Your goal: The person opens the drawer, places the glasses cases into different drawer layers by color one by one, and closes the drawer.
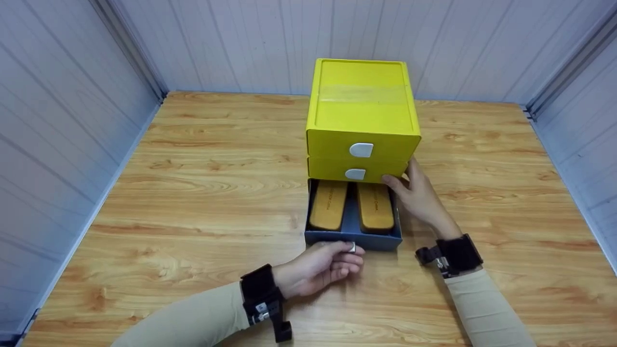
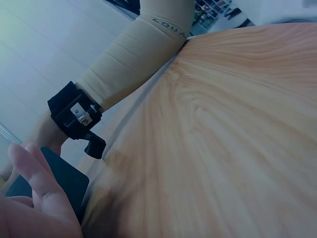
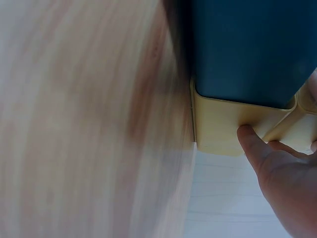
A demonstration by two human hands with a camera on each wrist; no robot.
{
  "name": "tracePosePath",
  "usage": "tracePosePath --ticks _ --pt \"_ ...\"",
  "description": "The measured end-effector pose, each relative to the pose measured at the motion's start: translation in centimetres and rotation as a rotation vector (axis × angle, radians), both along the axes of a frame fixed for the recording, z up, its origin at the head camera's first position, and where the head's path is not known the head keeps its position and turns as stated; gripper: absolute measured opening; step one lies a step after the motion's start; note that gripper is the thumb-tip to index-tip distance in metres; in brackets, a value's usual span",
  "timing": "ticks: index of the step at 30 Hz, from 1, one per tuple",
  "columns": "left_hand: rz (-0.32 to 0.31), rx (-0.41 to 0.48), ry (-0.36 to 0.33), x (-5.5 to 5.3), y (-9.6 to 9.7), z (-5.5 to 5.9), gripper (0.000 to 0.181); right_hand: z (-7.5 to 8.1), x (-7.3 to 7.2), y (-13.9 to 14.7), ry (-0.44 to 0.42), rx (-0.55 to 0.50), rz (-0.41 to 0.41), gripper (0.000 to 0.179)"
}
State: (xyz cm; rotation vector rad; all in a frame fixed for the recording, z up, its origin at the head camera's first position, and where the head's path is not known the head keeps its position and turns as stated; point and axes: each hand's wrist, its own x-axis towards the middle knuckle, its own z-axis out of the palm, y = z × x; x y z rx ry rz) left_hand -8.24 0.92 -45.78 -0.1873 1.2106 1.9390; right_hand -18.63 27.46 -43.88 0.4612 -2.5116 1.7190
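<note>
A yellow cabinet of stacked drawers [image 1: 361,111] stands on the table, its lowest dark blue drawer [image 1: 354,239] pulled out toward me. Inside that drawer lie two golden-brown oblong pieces [image 1: 329,207] with rounded corners and dark lettering, side by side. At the drawer's front, my left hand [image 1: 325,267] pinches the small whitish pull tab [image 1: 353,247] between thumb and index finger; its other fingers are loosely curled below. My right hand [image 1: 422,195] braces the cabinet's lower right corner, thumb on the front and straight fingers [image 3: 255,148] against the yellow side wall.
Two white tabs [image 1: 361,150] mark the closed upper drawers. Clear tape [image 1: 364,93] crosses the cabinet top. The wood-grain table [image 1: 217,193] is bordered by pale panel walls [image 1: 250,43] at the back and sides. Black camera straps [image 1: 460,253] wrap both wrists.
</note>
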Motion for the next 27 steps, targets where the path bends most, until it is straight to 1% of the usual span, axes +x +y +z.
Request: tracePosePath --ticks 9,19,23,27 --pt "0.029 0.01 -0.002 -1.5 0.4 -0.1 0.027 0.0 0.0 0.0 -0.001 0.004 0.001 0.068" --pt "0.042 0.02 0.025 -2.9 0.8 -0.3 0.029 0.0 0.0 0.0 -0.002 0.007 0.009 0.067" --pt "0.059 0.021 0.027 -3.5 1.1 -0.3 0.028 0.0 0.0 0.0 -0.004 0.01 0.006 0.067" --pt "0.086 0.024 0.013 -4.1 1.3 -0.1 0.026 0.1 -0.1 0.0 -0.003 0.008 0.002 0.065"
